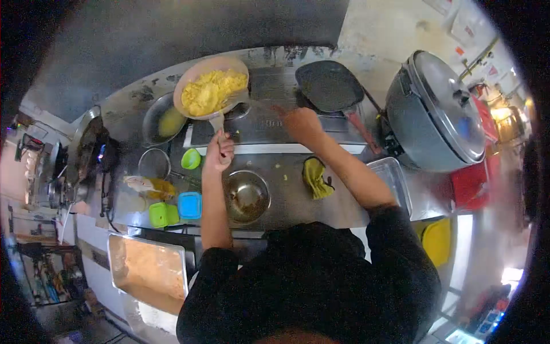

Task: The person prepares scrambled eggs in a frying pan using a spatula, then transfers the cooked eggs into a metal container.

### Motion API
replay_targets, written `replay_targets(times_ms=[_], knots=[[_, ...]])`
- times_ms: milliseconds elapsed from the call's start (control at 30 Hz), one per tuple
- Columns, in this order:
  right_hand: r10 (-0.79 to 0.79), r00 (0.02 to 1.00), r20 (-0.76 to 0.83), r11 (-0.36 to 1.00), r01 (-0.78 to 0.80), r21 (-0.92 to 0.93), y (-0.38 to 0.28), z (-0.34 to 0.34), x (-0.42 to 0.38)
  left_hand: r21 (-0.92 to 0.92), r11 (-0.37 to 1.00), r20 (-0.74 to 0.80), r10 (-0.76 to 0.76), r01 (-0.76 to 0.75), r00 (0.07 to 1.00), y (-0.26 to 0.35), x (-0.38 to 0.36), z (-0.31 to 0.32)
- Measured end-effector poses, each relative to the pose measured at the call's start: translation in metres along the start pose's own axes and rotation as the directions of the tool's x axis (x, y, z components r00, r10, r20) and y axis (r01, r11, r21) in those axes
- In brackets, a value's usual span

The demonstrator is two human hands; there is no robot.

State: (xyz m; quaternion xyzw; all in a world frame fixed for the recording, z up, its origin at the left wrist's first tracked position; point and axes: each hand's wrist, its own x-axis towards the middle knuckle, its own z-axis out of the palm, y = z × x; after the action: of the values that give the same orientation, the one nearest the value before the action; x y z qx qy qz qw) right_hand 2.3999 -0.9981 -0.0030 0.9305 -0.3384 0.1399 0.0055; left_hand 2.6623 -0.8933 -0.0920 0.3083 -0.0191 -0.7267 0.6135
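Note:
My left hand is closed around the handle of a light-coloured frying pan, raised and tilted over the left side of the stove. Yellow scrambled egg fills much of the pan. My right hand is closed on the brownish handle of a spatula, its shaft blurred by motion. The grey spatula blade is at the pan's right edge, against the egg. Below the pan's left side is a dark bowl with some yellow liquid.
A square black grill pan sits on the stove, right. Beyond it stands a large lidded pot. Nearer me are a steel bowl, a yellow-black cloth, a strainer, green and blue containers, and a tray.

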Motion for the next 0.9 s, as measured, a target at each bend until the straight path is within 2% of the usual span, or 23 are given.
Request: replay_targets(times_ms=[67, 133, 167, 200, 233, 300, 367, 400, 467, 533, 567, 633, 667, 733, 767, 800, 833, 867, 900], knots=[[0.017, 0.999, -0.033, 0.996, -0.014, 0.089, 0.009, -0.002, -0.011, 0.004, 1.000, 0.005, -0.015, 0.015, 1.000, 0.004, -0.001, 0.002], [0.083, 0.960, -0.268, 0.900, 0.043, 0.433, 0.025, 0.006, -0.050, 0.009, 1.000, 0.025, -0.005, 0.005, 1.000, 0.003, 0.003, 0.000], [0.133, 0.956, -0.262, 0.905, -0.009, 0.425, 0.036, 0.004, -0.080, 0.004, 1.000, 0.013, 0.022, -0.022, 1.000, 0.002, 0.003, 0.000], [0.300, 0.954, -0.008, 0.599, -0.183, 0.779, 0.041, -0.007, -0.111, -0.049, 0.999, 0.002, -0.022, 0.022, 1.000, 0.001, 0.002, -0.001], [0.335, 0.904, 0.267, 0.144, -0.329, 0.933, 0.045, -0.017, -0.142, 0.020, 0.999, 0.004, 0.027, -0.027, 1.000, -0.001, -0.001, 0.002], [0.477, 0.772, 0.421, -0.058, -0.450, 0.891, 0.057, -0.039, -0.222, 0.082, 0.995, -0.023, 0.057, -0.055, 0.998, -0.001, -0.004, 0.004], [0.558, 0.607, 0.566, -0.356, -0.441, 0.824, 0.068, -0.050, -0.306, 0.202, 0.976, -0.080, 0.098, -0.080, 0.992, 0.000, -0.006, 0.008], [0.524, 0.596, 0.609, -0.414, -0.446, 0.793, 0.073, -0.067, -0.344, 0.277, 0.956, -0.132, 0.143, -0.102, 0.981, -0.001, -0.007, 0.012], [0.783, 0.343, 0.518, -0.412, -0.338, 0.846, 0.070, -0.053, -0.425, 0.319, 0.939, -0.151, 0.181, -0.125, 0.972, -0.001, -0.009, 0.021], [0.730, 0.436, 0.526, -0.426, -0.311, 0.849, 0.071, -0.063, -0.486, 0.360, 0.921, -0.165, 0.222, -0.151, 0.961, -0.003, -0.009, 0.025], [0.730, 0.434, 0.528, -0.427, -0.313, 0.848, 0.067, -0.066, -0.495, 0.353, 0.924, -0.167, 0.219, -0.149, 0.961, -0.002, -0.008, 0.026], [0.782, 0.235, 0.578, -0.486, -0.352, 0.800, 0.064, -0.074, -0.509, 0.407, 0.898, -0.151, 0.247, -0.167, 0.957, -0.004, -0.010, 0.030], [0.780, 0.236, 0.580, -0.486, -0.356, 0.798, 0.069, -0.067, -0.515, 0.405, 0.899, -0.156, 0.249, -0.168, 0.956, -0.004, -0.010, 0.029], [0.748, 0.202, 0.632, -0.481, -0.491, 0.726, 0.091, -0.033, -0.527, 0.404, 0.904, -0.168, 0.224, -0.140, 0.960, -0.002, -0.009, 0.030], [0.780, 0.148, 0.609, -0.354, -0.697, 0.623, 0.105, -0.018, -0.528, 0.401, 0.904, -0.207, 0.247, -0.149, 0.947, -0.004, -0.011, 0.035], [0.776, 0.159, 0.610, -0.345, -0.703, 0.622, 0.125, 0.002, -0.539, 0.395, 0.905, -0.212, 0.258, -0.158, 0.943, -0.003, -0.009, 0.033], [0.903, 0.153, 0.402, -0.117, -0.812, 0.572, 0.147, 0.024, -0.556, 0.382, 0.914, -0.188, 0.219, -0.134, 0.957, 0.000, -0.008, 0.028], [0.967, 0.189, 0.170, 0.095, -0.888, 0.450, 0.161, 0.036, -0.562, 0.370, 0.923, -0.165, 0.179, -0.107, 0.970, 0.002, -0.008, 0.025], [0.977, 0.109, 0.183, 0.076, -0.981, 0.180, 0.162, 0.009, -0.536, 0.379, 0.918, -0.212, 0.208, -0.116, 0.955, -0.002, -0.012, 0.034]])
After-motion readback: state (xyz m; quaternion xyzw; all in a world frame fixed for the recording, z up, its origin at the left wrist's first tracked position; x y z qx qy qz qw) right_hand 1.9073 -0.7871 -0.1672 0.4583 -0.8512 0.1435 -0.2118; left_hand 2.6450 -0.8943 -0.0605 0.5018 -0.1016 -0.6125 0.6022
